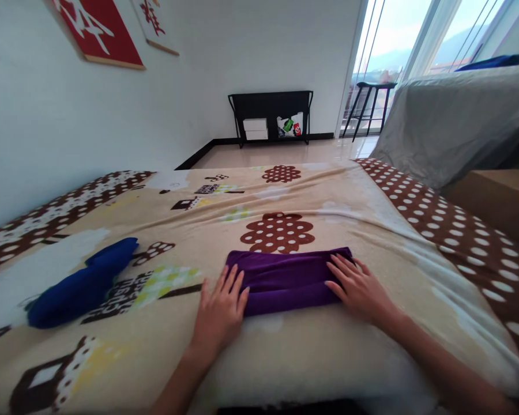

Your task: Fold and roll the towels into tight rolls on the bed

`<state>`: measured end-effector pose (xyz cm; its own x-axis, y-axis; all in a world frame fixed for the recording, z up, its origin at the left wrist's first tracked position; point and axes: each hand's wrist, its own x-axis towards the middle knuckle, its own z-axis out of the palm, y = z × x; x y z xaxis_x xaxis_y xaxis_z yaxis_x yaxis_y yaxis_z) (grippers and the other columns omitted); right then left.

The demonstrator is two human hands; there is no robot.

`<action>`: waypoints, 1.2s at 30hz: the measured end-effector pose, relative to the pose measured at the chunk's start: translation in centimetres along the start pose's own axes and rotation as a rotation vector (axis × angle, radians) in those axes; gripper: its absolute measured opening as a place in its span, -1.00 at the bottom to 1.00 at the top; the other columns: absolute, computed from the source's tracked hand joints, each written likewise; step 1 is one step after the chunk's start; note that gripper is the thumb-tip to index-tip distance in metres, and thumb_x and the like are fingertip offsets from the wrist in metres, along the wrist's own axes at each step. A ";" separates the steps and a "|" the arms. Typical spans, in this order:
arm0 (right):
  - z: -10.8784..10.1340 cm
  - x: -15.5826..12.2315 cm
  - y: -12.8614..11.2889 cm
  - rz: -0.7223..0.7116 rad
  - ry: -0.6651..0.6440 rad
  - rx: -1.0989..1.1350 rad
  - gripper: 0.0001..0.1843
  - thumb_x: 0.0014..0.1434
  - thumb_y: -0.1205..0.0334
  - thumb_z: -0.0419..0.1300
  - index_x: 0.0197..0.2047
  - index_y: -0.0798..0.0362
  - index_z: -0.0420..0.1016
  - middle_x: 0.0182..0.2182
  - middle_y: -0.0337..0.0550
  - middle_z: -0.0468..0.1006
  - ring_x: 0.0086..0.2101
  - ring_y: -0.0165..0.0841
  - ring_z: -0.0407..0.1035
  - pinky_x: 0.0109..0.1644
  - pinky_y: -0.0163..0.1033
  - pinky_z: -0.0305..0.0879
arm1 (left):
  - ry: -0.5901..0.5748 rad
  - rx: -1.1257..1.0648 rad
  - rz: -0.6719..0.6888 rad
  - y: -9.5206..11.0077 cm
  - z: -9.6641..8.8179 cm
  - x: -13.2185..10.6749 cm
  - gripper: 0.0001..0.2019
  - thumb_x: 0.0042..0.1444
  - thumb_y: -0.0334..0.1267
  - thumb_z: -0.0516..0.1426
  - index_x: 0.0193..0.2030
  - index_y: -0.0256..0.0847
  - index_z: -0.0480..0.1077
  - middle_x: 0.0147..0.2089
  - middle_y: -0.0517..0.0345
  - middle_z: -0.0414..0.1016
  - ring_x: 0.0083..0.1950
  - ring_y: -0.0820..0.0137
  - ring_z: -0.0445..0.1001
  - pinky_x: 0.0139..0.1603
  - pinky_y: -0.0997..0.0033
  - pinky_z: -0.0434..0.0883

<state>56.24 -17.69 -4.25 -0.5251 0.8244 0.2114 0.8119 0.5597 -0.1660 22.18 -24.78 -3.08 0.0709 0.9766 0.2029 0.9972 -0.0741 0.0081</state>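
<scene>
Rumpled blanket [311, 351] beneath, the left hand [221, 311] and right hand [362, 288] rest unclenched on the folded purple cloth [289, 282], whose layers could skew under uneven pressure.

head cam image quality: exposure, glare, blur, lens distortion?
Head view: window very bright, sky close to washed out; head view: pale sheen on the floor; head view: blanket goes soft along the near edge; head view: wide-angle stretch toward the corners; head view: purple cloth dark but readable, left hand and right hand fairly clear.
</scene>
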 end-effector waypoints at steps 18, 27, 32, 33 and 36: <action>0.3 2.6 3.0 0.138 -0.064 -0.019 -0.31 0.39 -0.22 -0.23 0.44 -0.09 0.07 0.42 -0.10 -0.03 0.40 -0.20 -0.20 0.45 0.15 -0.28 | -0.057 0.060 0.012 -0.7 0.5 5.7 -0.48 0.40 -0.09 -0.19 0.44 -0.13 0.07 0.51 -0.05 -0.07 0.52 0.14 -0.12 0.43 -0.27 -0.24; 1.7 2.6 4.8 0.136 -0.127 0.105 -0.35 0.41 -0.19 -0.22 0.45 -0.14 0.01 0.41 -0.11 0.02 0.39 -0.25 -0.11 0.41 0.10 -0.07 | -0.254 -0.131 0.081 -4.5 2.9 9.4 -0.39 0.34 0.15 -0.14 0.46 0.06 -0.03 0.53 0.04 -0.12 0.52 0.13 -0.10 0.41 -0.21 -0.06; -0.2 -0.1 4.8 0.108 0.035 0.003 -0.40 0.41 -0.10 -0.14 0.41 -0.09 0.13 0.40 -0.08 0.06 0.37 -0.20 -0.05 0.40 0.13 -0.07 | 0.007 -0.064 0.038 -4.8 -0.4 6.6 -0.48 0.37 -0.07 -0.09 0.42 -0.09 0.08 0.49 -0.07 0.02 0.49 0.15 0.00 0.39 -0.15 0.00; -0.6 -1.3 4.6 0.063 0.047 -0.002 -0.43 0.40 -0.06 -0.10 0.41 -0.11 0.14 0.39 -0.10 0.08 0.37 -0.21 -0.02 0.40 0.11 -0.04 | 0.096 -0.059 0.060 -4.5 -1.4 5.0 -0.51 0.37 -0.12 -0.07 0.39 -0.11 0.13 0.47 -0.07 0.09 0.47 0.17 0.04 0.39 -0.07 0.03; -0.9 -4.8 4.4 -0.085 -0.012 0.020 -0.46 0.38 0.09 -0.03 0.40 -0.22 0.14 0.36 -0.18 0.19 0.32 -0.25 0.10 0.34 0.02 0.08 | 0.175 -0.069 0.229 -3.7 -2.6 -0.7 -0.58 0.28 -0.26 0.02 0.27 -0.06 0.29 0.32 0.00 0.33 0.35 0.20 0.25 0.31 0.12 0.16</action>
<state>62.58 -19.30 -5.18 -0.5954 0.7744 0.2141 0.7587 0.6296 -0.1672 18.39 -25.75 -0.66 0.2831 0.8836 0.3729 0.9514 -0.3080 0.0076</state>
